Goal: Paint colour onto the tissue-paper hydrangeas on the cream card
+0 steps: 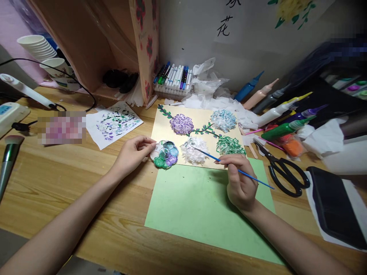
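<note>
My right hand (242, 181) is closed around a thin blue paintbrush (252, 176), its tip on the white flower (195, 151). That flower is on a cream sheet (164, 131) with a purple flower (182, 124), a light blue flower (223, 120) and a green flower (231, 145), joined by a leafy stem. Between the fingers of my left hand (133, 152) is the edge of a small flower-shaped paint palette (164, 154), with white, blue, purple and green paint in its wells. A light green sheet (206, 206) lies beneath the cream one.
Black scissors (286, 170) and several paint bottles (289, 130) lie at the right. A marker box (173, 78) stands behind, near crumpled tissue (206, 95). A paint-marked paper (114, 122), stacked paper cups (38, 47) and a large brush (10, 160) are on the left.
</note>
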Available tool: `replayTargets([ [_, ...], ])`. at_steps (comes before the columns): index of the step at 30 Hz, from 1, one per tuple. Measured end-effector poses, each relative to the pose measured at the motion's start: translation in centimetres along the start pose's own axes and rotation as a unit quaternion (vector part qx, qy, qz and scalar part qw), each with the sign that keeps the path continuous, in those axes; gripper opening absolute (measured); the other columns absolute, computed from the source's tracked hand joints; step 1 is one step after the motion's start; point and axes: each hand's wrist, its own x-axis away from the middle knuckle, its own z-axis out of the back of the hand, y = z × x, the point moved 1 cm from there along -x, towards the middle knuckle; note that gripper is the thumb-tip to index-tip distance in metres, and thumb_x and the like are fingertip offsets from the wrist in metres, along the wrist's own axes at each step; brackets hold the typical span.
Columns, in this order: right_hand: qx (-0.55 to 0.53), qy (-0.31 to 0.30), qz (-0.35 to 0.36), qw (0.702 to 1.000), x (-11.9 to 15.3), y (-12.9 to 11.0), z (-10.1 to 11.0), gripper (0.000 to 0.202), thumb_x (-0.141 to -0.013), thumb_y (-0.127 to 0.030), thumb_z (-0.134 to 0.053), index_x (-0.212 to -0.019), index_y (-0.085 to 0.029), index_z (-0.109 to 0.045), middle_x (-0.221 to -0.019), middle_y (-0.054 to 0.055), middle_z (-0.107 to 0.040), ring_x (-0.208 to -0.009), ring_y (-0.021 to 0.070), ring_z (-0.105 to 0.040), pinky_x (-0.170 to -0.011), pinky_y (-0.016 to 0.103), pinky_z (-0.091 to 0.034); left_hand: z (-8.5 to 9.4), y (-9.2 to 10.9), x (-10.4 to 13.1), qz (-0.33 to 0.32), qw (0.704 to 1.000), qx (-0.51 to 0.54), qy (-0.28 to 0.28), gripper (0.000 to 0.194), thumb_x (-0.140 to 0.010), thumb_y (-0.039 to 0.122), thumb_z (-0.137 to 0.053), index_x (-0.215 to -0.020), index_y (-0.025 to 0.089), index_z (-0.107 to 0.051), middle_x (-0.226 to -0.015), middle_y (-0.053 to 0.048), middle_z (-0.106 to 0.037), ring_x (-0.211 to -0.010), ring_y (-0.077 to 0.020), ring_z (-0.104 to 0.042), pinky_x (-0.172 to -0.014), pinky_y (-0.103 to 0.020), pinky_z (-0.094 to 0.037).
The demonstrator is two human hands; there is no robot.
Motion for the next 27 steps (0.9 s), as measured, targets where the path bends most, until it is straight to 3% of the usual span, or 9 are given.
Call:
replayTargets([
  [5, 0.007, -0.019, 0.008, 1.000, 0.1, -0.1, 0.1, 0.019, -0.092, -0.015, -0.043, -0.095, -0.024, -0.060, -0.086, 0.004, -0.065, -0.083, 0.0214, -0.059, -0.076, 0.039, -0.044, 0.0, 0.1, 0.0, 0.005, 1.000, 0.001, -0.002, 0.032, -0.071, 0.042, -0.072, -0.086, 0.014, -0.068, -0.078, -0.004, -0.068, -0.063, -0.0135, -0.059, -0.053, -0.023, -0.044],
  [8, 0.014, -0.027, 0.052, 0.998, 0.0, -0.7, 0.2, 0.020, -0.089, -0.013, -0.045, -0.099, -0.024, -0.059, -0.087, 0.005, -0.065, -0.084, 0.0218, -0.060, -0.074, 0.039, -0.045, 0.0, 0.0, 0.0, -0.002, 1.000, 0.001, -0.001, 0.031, -0.072, 0.041, -0.071, -0.086, 0.013, -0.069, -0.077, -0.004, -0.068, -0.062, -0.0132, -0.057, -0.052, -0.023, -0.044],
  [13, -0.013, -0.168, 0.147, 0.975, -0.2, -2.3, -0.5, 0.029, -0.084, -0.008, -0.049, -0.109, -0.022, -0.055, -0.093, 0.006, -0.069, -0.087, 0.0204, -0.064, -0.074, 0.036, -0.049, -0.1, -0.3, -0.1, -0.028, 0.999, 0.018, -0.003, 0.032, -0.072, 0.041, -0.072, -0.086, 0.013, -0.069, -0.079, -0.005, -0.068, -0.063, -0.0134, -0.058, -0.056, -0.024, -0.046],
  [20, -0.046, -0.207, 0.072, 0.975, 0.0, -2.8, -1.3, 0.026, -0.089, -0.009, -0.045, -0.109, -0.022, -0.056, -0.098, 0.006, -0.068, -0.095, 0.0188, -0.063, -0.080, 0.032, -0.050, 0.0, -0.5, 0.0, -0.023, 1.000, 0.007, -0.014, 0.030, -0.076, 0.039, -0.069, -0.088, 0.012, -0.068, -0.075, -0.003, -0.066, -0.059, -0.0108, -0.055, -0.048, -0.020, -0.041],
  [27, -0.039, -0.229, 0.063, 0.971, 0.0, -2.5, -1.6, 0.025, -0.091, -0.009, -0.048, -0.110, -0.021, -0.057, -0.099, 0.005, -0.067, -0.098, 0.0172, -0.059, -0.085, 0.030, -0.048, -0.1, -0.4, 0.0, -0.032, 0.999, 0.011, -0.011, 0.025, -0.075, 0.035, -0.068, -0.085, 0.012, -0.068, -0.079, -0.004, -0.068, -0.060, -0.0110, -0.058, -0.050, -0.020, -0.043],
])
